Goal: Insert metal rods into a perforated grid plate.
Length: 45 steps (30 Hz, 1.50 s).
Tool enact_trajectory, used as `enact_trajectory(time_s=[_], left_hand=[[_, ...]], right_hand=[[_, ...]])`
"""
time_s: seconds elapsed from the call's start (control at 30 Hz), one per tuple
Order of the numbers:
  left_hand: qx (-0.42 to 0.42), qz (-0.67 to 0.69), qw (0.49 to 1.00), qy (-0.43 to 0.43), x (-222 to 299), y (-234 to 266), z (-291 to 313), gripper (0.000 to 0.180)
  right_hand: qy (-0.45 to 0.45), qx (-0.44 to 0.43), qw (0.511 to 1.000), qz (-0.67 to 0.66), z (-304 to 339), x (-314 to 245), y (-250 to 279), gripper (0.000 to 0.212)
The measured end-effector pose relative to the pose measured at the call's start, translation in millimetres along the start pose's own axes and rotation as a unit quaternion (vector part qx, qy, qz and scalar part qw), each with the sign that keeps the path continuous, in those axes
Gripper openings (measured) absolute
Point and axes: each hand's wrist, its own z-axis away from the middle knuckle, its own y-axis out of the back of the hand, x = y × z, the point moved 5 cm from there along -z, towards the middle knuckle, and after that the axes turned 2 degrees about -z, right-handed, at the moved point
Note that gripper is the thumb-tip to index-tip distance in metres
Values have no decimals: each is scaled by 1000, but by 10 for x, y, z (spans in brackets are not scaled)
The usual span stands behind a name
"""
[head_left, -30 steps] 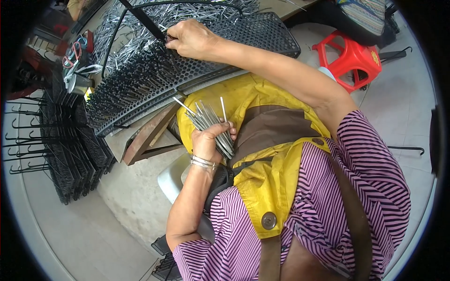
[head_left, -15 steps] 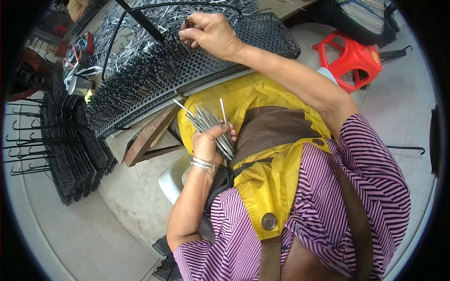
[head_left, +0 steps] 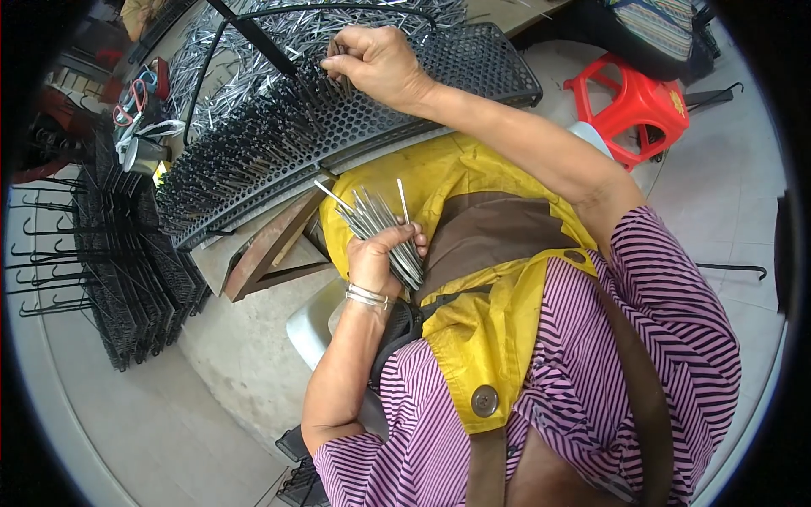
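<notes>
My left hand (head_left: 378,258) grips a bundle of thin metal rods (head_left: 378,219) fanned out above my yellow apron (head_left: 481,279), near my lap. My right hand (head_left: 378,59) reaches forward over a black perforated tray (head_left: 439,101), with its fingertips pinched on a rod at the tray's holes. Many dark rods (head_left: 245,144) stand upright in the tray's left part. The tray's right part shows bare holes.
A heap of loose shiny rods (head_left: 296,34) lies behind the tray. Black wire racks (head_left: 118,253) are stacked on the floor at left. A red plastic stool (head_left: 642,106) stands at right. A wooden frame (head_left: 270,249) supports the tray. Scissors (head_left: 135,97) lie at upper left.
My right hand has moved rightward and slightly down along the tray, from the black bar to the holes. My left hand with the bundle has stayed in place.
</notes>
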Motion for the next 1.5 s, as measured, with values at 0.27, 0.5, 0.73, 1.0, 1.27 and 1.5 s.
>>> enact_trajectory(time_s=[0.27, 0.5, 0.73, 1.0, 1.27, 1.5], left_hand=[[17, 18, 1000, -1, 13, -34, 30, 19], [18, 18, 1000, 2, 15, -17, 27, 19], [10, 20, 1000, -1, 29, -23, 29, 20], [7, -2, 1000, 5, 4, 11, 6, 18], [4, 3, 1000, 12, -26, 21, -25, 16], [7, -3, 1000, 11, -10, 13, -29, 17]], right_hand=[[-51, 23, 994, -99, 103, 63, -107, 4], [12, -37, 997, 60, 120, -22, -175, 13], [49, -38, 992, 108, 85, -131, -165, 15], [113, 4, 991, 73, 89, -127, -117, 9], [184, -29, 974, 128, 23, -79, -240, 12], [297, -20, 933, 203, 57, -164, -241, 11]])
